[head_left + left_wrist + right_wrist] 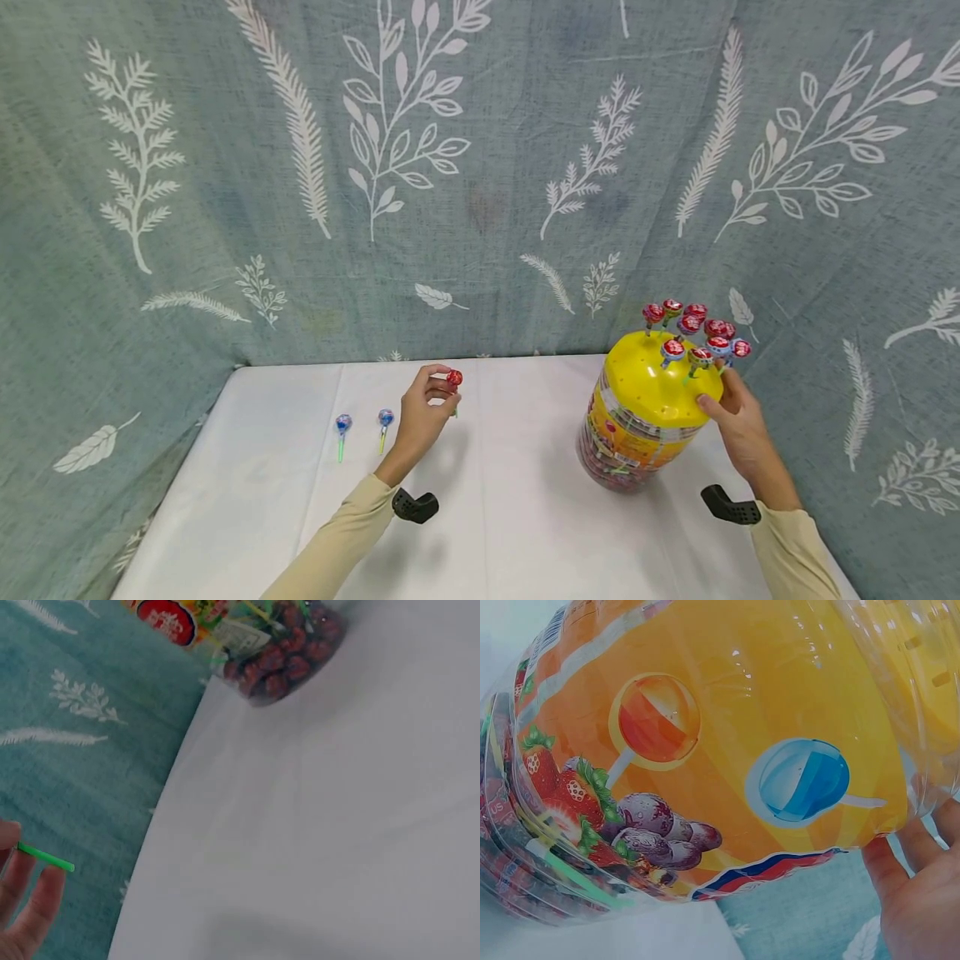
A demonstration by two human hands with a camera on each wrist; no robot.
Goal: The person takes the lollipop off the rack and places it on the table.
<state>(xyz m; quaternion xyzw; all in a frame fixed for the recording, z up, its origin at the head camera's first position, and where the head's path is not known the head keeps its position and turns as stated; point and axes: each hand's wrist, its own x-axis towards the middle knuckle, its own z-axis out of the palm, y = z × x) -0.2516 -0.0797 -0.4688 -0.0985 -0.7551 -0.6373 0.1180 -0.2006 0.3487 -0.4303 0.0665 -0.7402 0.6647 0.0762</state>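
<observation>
My left hand [422, 417] pinches a red-wrapped lollipop [454, 377] above the white table; its green stick [49, 857] shows between the fingers in the left wrist view. To the right stands a big clear jar [626, 442] with a yellow-orange label and wrapped lollipops inside. Several lollipops [672, 350] stick up from holes in its yellow lid [645, 375]. My right hand [750, 433] grips the jar at its upper right, thumb by the lid's edge. In the right wrist view part of that hand [922, 900] shows against the jar's neck; the other fingertips are hidden.
Two blue-wrapped lollipops, one with a green stick [341, 450] and one with a yellow stick [382, 440], lie left of my left hand. A grey-green curtain [480, 208] with white leaves hangs behind the white-covered table [517, 517] and along its sides.
</observation>
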